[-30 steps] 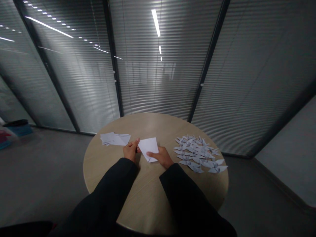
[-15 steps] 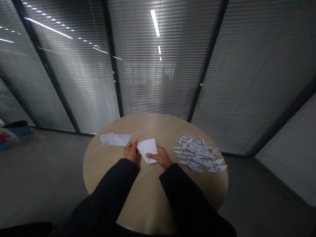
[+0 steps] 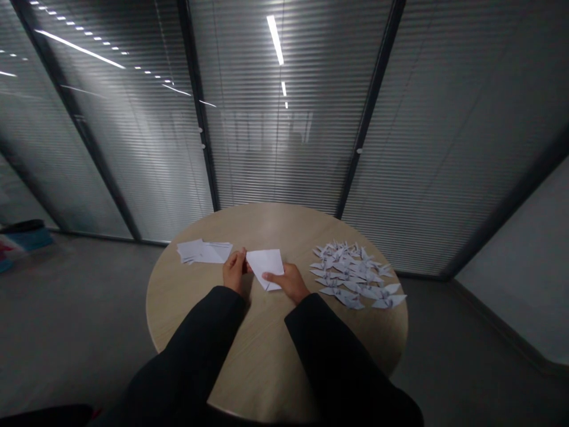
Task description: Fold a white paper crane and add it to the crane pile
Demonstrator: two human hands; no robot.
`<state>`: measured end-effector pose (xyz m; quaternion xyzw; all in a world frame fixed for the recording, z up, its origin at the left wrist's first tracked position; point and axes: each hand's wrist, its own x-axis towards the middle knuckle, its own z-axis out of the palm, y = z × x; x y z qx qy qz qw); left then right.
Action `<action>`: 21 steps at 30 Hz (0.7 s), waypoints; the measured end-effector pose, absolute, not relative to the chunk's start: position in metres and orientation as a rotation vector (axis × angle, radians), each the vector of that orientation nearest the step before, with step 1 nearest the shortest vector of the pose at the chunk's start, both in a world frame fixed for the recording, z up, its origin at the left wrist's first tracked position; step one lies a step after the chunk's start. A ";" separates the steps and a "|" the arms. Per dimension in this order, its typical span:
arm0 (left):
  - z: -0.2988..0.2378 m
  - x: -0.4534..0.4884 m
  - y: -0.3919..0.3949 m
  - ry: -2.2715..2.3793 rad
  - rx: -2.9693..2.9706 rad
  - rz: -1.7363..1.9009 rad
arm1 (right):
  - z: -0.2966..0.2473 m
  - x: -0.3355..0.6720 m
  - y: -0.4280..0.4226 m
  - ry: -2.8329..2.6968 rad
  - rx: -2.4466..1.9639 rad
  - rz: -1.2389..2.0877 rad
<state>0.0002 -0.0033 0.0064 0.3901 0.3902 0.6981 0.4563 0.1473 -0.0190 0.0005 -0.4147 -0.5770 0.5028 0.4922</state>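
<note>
A white folded sheet of paper [image 3: 265, 264] is held a little above the table, in the middle of the head view. My right hand [image 3: 290, 281] grips its lower right side, the thumb lying across the front and the other fingers hidden behind. At the paper's left edge, my left hand [image 3: 235, 271] is closed, its fingertips pinching around the corner. Part of that grip is hidden by the hand itself. A small crease shows along the paper's bottom edge.
A round wooden table [image 3: 253, 367] stands before me. Behind my left hand lies a loose stack of white paper sheets [image 3: 207, 251]. Several folded paper cranes [image 3: 351, 274] cover the table's right side. Glass panels with blinds [image 3: 275, 160] rise beyond the table.
The paper's lower end now looks narrower and more tapered, and its left edge slants inward. Both hands keep their hold with only slight shifts. The camera view has shifted slightly.
</note>
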 end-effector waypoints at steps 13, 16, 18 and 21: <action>-0.003 0.003 -0.001 1.002 1.272 1.591 | -0.004 0.147 -0.014 -1.335 -1.041 1.156; -0.007 0.002 0.001 1.054 1.374 1.648 | -0.009 0.149 -0.011 -1.392 -1.079 1.164; -0.008 0.002 -0.001 1.102 1.418 1.630 | -0.011 0.149 -0.009 -1.394 -1.069 1.180; -0.006 0.003 -0.005 1.163 1.468 1.625 | -0.012 0.147 -0.011 -1.386 -1.041 1.203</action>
